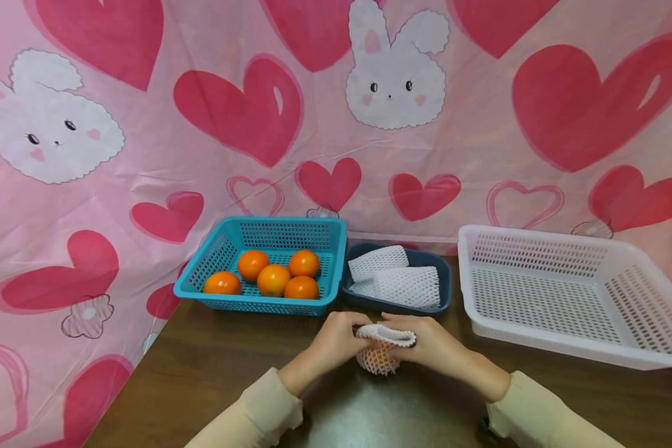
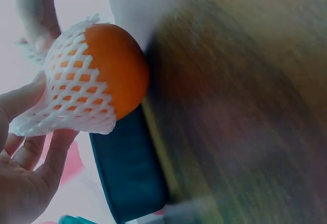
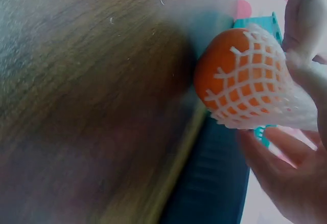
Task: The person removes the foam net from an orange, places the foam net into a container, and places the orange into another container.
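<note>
An orange (image 2: 122,70) sits partly inside a white foam net sleeve (image 1: 386,335), near the middle of the table. In both wrist views its lower end shows bare below the net's edge. My left hand (image 1: 338,339) pinches the sleeve's upper rim from the left, thumb on the near side. On the opposite side, my right hand (image 1: 428,339) holds the rim between thumb and fingers. The sleeve's mouth is spread open at the top, and the right wrist view shows the mesh (image 3: 255,83) stretched over the fruit.
A blue basket (image 1: 257,305) with several oranges stands at the back left. Behind my hands is a dark blue tray (image 1: 447,280) of folded foam nets (image 1: 409,286). A white basket (image 1: 537,339) stands on the right, and a patterned pink cloth (image 1: 325,143) hangs behind.
</note>
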Demonstrator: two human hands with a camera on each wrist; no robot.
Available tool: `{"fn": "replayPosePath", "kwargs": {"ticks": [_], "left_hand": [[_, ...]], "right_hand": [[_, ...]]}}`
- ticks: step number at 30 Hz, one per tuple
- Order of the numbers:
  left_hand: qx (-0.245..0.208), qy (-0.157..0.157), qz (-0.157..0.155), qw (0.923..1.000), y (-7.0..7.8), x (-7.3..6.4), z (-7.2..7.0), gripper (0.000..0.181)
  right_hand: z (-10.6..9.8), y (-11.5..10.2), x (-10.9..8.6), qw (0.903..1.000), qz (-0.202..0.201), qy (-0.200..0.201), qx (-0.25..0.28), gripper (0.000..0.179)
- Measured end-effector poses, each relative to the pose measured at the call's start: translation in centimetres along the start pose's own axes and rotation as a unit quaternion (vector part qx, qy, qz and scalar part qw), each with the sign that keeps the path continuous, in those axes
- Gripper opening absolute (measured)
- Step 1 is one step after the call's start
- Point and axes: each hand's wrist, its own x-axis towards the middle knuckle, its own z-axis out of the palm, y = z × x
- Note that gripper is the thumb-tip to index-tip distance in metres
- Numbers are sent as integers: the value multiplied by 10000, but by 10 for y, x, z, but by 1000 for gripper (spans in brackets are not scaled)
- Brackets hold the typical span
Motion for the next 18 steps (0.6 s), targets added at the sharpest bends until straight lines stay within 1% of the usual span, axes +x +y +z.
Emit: {"fn": "replayPosePath", "kwargs": {"ticks": [2,3,5,7,9,11,13,15,18], "left_hand": [[-116,-59,-83,9999,-1,0,-1,16],[-149,-98,-134,9997,-2,0,-1,21],[-168,-196,-226,9994,-3,0,-1,36],[-145,-334,-322,9988,-4,0,-2,50],[-97,-491,-435,9978,-5,0,-3,58],[-61,-626,-525,9966,-7,0,-4,56],[-75,-679,-603,9958,-7,0,-6,49],[-99,-645,-635,9958,-7,0,-9,38],[-213,-556,-639,9962,-7,1,-13,26]], "right_hand": [[1,1,0,9986,397,-300,199,59],[1,1,1,9974,535,-389,293,60],[0,2,1,9951,743,-451,472,53],[-1,2,3,9935,867,-403,616,43],[-2,3,4,9928,922,-306,696,35],[-2,4,4,9927,930,-224,729,28],[-1,4,4,9935,882,-128,709,21],[1,4,4,9941,841,-33,679,16],[4,2,5,9945,829,112,637,13]]}}
